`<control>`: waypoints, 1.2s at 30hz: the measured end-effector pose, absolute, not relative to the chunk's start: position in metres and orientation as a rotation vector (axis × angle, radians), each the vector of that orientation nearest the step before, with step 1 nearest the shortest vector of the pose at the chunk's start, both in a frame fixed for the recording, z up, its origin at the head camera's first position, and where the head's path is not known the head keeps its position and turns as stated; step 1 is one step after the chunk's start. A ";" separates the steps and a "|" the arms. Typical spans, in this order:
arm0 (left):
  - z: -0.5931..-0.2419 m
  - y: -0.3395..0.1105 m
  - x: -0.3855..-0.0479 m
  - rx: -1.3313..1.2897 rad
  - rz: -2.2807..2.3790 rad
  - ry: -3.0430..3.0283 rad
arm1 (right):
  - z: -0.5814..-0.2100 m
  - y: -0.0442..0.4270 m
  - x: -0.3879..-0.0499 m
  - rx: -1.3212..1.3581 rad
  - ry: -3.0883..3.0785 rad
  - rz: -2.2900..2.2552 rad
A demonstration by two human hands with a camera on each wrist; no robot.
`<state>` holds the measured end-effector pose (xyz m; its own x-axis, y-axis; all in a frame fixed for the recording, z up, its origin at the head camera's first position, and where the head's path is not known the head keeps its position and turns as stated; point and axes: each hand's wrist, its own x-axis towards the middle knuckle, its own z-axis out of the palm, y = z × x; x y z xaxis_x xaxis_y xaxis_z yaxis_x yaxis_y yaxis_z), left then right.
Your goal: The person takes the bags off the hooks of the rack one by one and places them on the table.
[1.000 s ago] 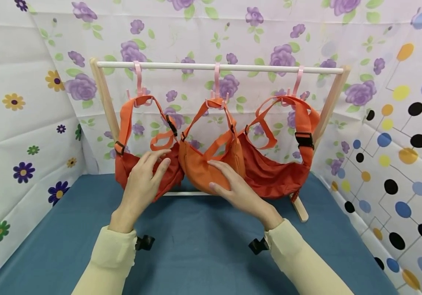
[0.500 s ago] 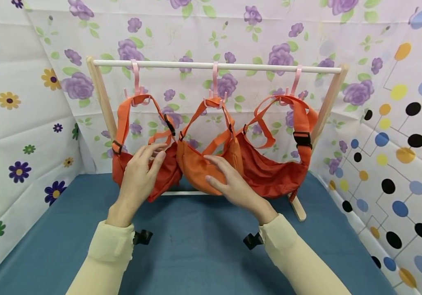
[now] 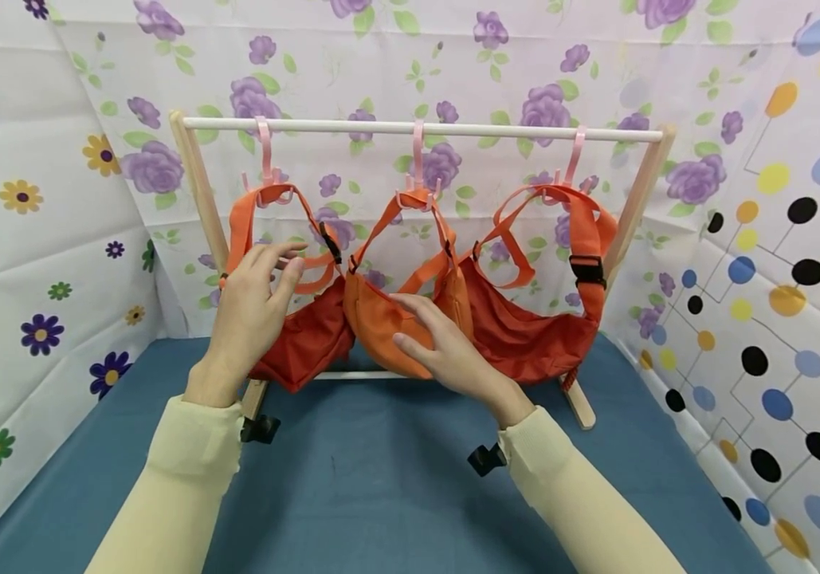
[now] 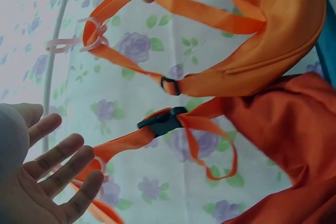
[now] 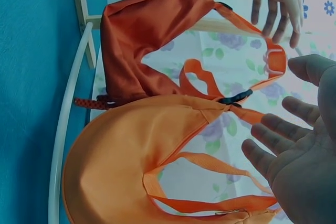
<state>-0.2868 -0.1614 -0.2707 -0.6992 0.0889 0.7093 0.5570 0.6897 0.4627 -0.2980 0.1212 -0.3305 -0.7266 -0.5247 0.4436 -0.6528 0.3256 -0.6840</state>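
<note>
With fingers loosely spread and gripping nothing, the bare left hand (image 3: 247, 303) beside the leftmost hanging red fabric bag (image 3: 312, 339) and the right hand (image 3: 445, 344) by the orange crescent-shaped fabric bag (image 3: 377, 323) could, I fear, jolt an orange webbing strap (image 3: 241, 223) off its pink plastic hook (image 3: 266, 151) with one careless nudge.

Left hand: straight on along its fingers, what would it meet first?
The left hand would likely meet the orange fabric strap with the black plastic buckle first, though depth is unclear.
</note>
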 end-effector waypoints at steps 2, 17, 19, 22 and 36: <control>-0.264 -0.163 -0.289 -0.512 -0.928 -2.196 | -0.329 0.120 -0.298 1.096 -2.439 1.358; -0.211 -0.177 -0.304 -0.523 -0.936 -2.160 | -0.318 0.113 -0.300 1.159 -2.397 1.446; -0.207 -0.179 -0.306 -0.518 -0.945 -2.164 | -0.316 0.113 -0.301 1.151 -2.404 1.439; -0.203 -0.181 -0.306 -0.504 -0.966 -2.171 | -0.312 0.113 -0.303 1.144 -2.417 1.427; -0.168 -0.190 -0.315 -0.450 -0.927 -2.184 | -0.285 0.097 -0.314 1.166 -2.399 1.514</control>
